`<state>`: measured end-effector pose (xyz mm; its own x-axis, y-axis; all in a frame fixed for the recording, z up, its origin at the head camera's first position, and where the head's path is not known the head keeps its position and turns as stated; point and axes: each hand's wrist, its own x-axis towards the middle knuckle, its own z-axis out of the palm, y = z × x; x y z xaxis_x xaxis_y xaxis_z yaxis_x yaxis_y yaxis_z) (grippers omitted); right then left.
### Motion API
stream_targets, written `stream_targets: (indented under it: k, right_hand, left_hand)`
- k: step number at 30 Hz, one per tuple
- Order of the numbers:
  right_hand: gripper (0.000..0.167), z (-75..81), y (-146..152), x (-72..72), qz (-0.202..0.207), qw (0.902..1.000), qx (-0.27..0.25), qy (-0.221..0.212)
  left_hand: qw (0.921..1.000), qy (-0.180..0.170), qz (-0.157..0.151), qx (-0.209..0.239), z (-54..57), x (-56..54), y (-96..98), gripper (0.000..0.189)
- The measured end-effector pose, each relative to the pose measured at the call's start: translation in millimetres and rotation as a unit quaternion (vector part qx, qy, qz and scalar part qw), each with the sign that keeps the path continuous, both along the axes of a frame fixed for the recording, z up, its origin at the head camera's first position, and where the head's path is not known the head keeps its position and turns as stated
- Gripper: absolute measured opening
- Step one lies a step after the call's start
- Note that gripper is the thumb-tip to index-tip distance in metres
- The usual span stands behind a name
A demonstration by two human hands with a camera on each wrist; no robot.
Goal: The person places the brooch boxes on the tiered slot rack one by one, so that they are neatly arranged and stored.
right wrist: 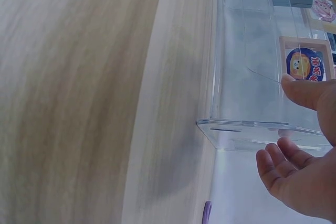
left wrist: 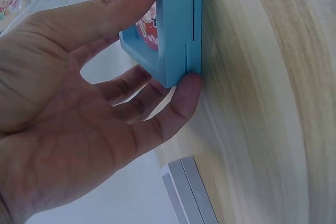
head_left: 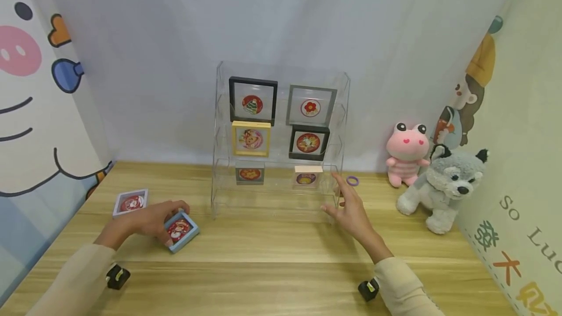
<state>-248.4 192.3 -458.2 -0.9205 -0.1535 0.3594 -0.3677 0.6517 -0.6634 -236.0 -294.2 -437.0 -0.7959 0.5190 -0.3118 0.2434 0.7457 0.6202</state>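
On the left of the table, my left hand point(head_left: 151, 221) pinches a light blue picture frame point(head_left: 179, 229) with a red round picture. The left wrist view shows the thumb on its front and the little finger at its lower corner, close to the wood. Behind that hand lies a pale frame point(head_left: 130, 203) with a red picture. My right hand point(head_left: 353, 213) is at the right end of a clear tiered rack point(head_left: 281, 204), thumb in front of its side panel and loosely bent fingers beyond it. Near that thumb is a pale pink frame point(right wrist: 283, 56) on the rack.
Upper tiers carry black frames point(head_left: 309, 143), a grey frame point(head_left: 311, 106) and a yellow frame point(head_left: 251, 139); a small grey frame point(head_left: 250, 174) stands lower. To the right are a purple ring point(head_left: 352, 180), a pink plush frog point(head_left: 407, 152) and a grey plush dog point(head_left: 443, 187).
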Motion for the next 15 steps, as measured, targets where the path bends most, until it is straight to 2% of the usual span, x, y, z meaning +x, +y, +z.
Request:
stream_targets:
  k: [8, 15]
  right_hand:
    - [0.089, -0.3, 0, 1.1, 0.001, 1.0, -0.001, -0.001]
    - [0.089, -0.5, 1, 1.4, 0.002, 1.0, 0.002, 0.005]
  left_hand:
    - [1.0, -0.001, 0.008, -0.002, -3.0, 2.0, -4.6, 0.07]
    - [0.9995, 0.025, 0.001, 0.017, -7.1, 4.6, -11.6, 0.075]
